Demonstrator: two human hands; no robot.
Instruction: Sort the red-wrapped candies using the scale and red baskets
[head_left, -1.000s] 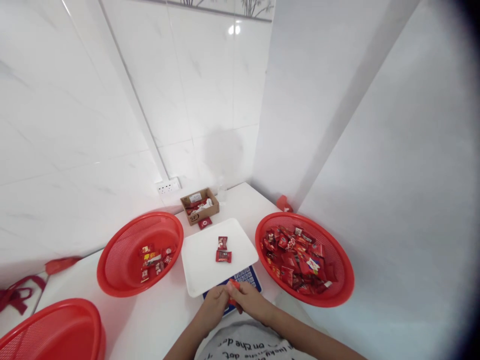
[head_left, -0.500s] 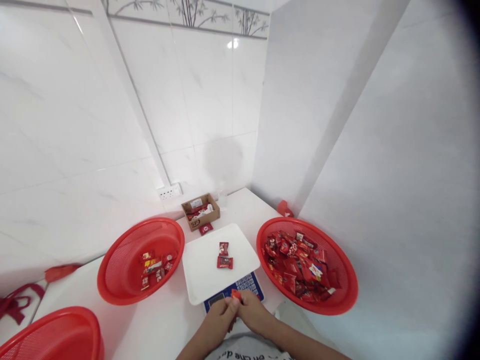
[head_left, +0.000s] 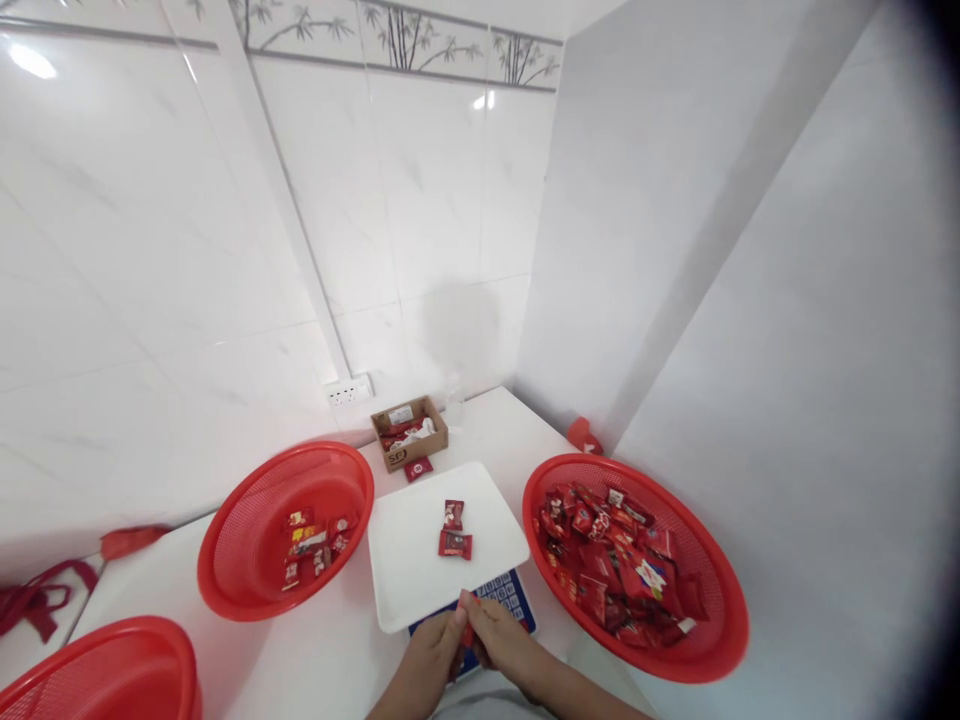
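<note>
My left hand [head_left: 429,660] and my right hand [head_left: 501,643] meet low in the picture, over the blue keypad of a scale [head_left: 504,595]. Both are closed in a pinch on one small red candy packet [head_left: 467,634] between them. Just beyond lies the scale's white tray [head_left: 405,570] with two red packets [head_left: 454,530] on it. To the right stands a red basket [head_left: 712,640] holding many red packets. Another red basket [head_left: 247,520] to the left holds several packets.
A small cardboard box [head_left: 409,432] with packets sits at the back by the wall socket [head_left: 350,390], one loose packet [head_left: 418,467] before it. A third red basket [head_left: 97,670] is at the lower left. Red straps [head_left: 37,600] lie at the left edge. White walls close the corner.
The camera tilted up a little, so the table and hands sit lower in the picture. Both hands stay pinched together on the red packet over the scale.
</note>
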